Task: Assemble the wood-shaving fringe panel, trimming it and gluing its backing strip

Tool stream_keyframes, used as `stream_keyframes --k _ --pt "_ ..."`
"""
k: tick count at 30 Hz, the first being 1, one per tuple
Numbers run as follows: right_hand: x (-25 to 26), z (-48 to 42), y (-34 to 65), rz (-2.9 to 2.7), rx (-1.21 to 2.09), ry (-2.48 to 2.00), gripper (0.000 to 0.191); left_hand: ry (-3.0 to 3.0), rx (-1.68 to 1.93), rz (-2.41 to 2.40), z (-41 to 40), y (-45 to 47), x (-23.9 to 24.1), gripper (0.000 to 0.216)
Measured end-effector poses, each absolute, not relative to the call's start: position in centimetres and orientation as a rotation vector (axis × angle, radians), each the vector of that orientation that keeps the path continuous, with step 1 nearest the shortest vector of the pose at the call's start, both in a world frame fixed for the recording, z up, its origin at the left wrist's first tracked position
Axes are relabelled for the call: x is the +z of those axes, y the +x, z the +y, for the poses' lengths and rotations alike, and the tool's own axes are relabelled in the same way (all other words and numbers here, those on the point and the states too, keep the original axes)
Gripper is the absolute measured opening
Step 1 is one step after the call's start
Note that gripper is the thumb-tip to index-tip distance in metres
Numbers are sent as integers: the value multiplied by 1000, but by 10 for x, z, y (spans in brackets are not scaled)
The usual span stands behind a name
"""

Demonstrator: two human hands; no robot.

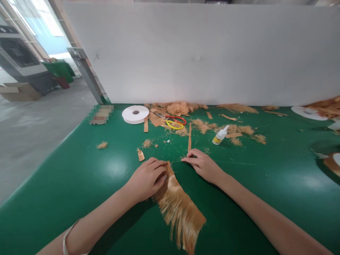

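My left hand point(150, 179) is closed on the upper end of a fringed strip of golden-tan fibre ribbon point(180, 202). The strip's frayed edge hangs down and to the right over the table. Beside it, my right hand point(203, 165) pinches a thin pale thread point(233, 162), which runs from near the strip's top corner and trails off to the right. A narrow tan ribbon piece point(189, 136) lies just beyond my right fingertips. Left of the strip's top is a small folded tan piece point(140, 154).
Behind lie scissors point(175, 122) with red and yellow handles, a white ribbon spool point(135, 114), and fibre scraps point(180, 107). A small glue bottle point(220, 135) stands right of centre. A white panel point(207, 53) borders the green table point(114, 212) at the back.
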State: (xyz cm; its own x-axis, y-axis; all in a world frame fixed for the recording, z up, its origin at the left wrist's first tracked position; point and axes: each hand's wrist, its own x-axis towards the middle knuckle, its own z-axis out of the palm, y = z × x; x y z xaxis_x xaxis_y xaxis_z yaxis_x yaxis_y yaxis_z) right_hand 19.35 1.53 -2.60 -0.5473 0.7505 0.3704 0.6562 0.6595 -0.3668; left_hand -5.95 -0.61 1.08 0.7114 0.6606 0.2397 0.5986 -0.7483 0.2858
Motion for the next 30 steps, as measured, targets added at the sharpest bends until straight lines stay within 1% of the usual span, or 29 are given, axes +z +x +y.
stream_keyframes --k 10,17,30 --pt "-23 13 196 -2415 253 -1040 34 2754 472 1022 -6 -59 9 22" --pt "-23 15 192 -2384 249 -1085 31 2778 464 1019 -6 -59 8 22" --pt "-26 18 192 -2386 220 -1100 33 2824 434 1021 -6 -59 6 23"
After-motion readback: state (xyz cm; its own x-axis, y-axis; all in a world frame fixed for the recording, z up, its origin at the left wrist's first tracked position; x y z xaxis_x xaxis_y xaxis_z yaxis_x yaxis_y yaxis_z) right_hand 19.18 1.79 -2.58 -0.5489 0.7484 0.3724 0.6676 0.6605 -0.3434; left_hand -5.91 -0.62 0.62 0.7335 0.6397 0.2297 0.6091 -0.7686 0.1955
